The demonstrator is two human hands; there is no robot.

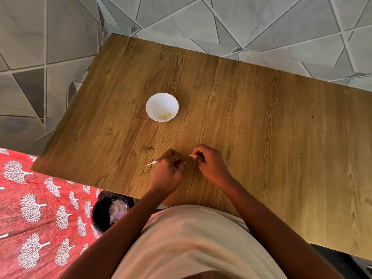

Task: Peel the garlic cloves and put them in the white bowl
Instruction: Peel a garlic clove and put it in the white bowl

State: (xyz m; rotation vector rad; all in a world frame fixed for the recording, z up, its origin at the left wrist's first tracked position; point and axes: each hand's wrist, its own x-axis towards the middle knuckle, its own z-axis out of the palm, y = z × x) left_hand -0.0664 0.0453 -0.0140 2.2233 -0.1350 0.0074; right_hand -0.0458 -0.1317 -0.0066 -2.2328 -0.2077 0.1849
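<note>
Head view looks down on a wooden tabletop [251,121]. Near its middle, toward ten o'clock from the hands, stands the white bowl [162,107] with a few pale peeled garlic cloves [165,116] at its bottom. Both hands hover low at the near edge, just beside each other but apart. Left hand [168,170] has curled fingers pinching something small, a white strip of garlic skin [151,163] sticking out at nine o'clock. Right hand [209,161] pinches a small white piece [193,156] at its fingertips; clove or peel, I cannot tell.
</note>
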